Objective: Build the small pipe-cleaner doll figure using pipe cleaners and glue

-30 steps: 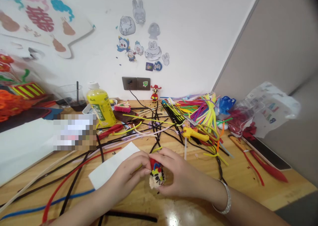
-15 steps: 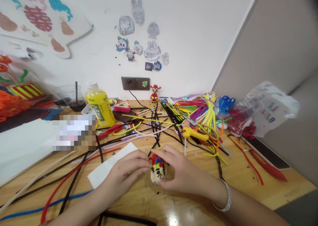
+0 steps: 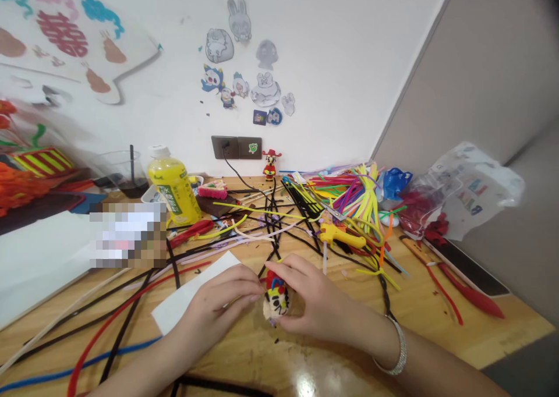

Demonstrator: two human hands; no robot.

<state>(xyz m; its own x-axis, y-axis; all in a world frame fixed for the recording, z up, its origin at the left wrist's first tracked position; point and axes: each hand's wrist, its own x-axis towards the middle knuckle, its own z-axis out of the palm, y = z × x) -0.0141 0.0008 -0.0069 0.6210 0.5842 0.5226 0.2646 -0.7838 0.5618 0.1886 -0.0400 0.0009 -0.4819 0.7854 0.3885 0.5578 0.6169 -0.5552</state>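
Observation:
A small pipe-cleaner figure [image 3: 276, 305] is held low over the table, with a pale face, black and yellow features and a red hat trimmed in blue. My right hand [image 3: 317, 298] curls around its right side, thumb below and fingers at the hat. From the other side, my left hand [image 3: 227, 298] pinches at the left edge of the hat; its fingertips partly hide what they grip. Under my left hand lies a white sheet of paper [image 3: 192, 295]. A similar finished-looking red figure [image 3: 269, 165] stands upright against the wall.
Black pipe cleaners [image 3: 131, 321] and coloured ones sprawl across the wooden table. A yellow glue gun [image 3: 343, 235] lies beyond my right hand, near a bundle of pipe cleaners [image 3: 369, 202]. Left are a yellow drink bottle [image 3: 174, 190] and a plastic cup [image 3: 126, 173]; right, red-handled pliers [image 3: 471, 292].
Both hands stay on the figure, which is turned very slightly. The whole view has shifted a little; nothing else has visibly moved.

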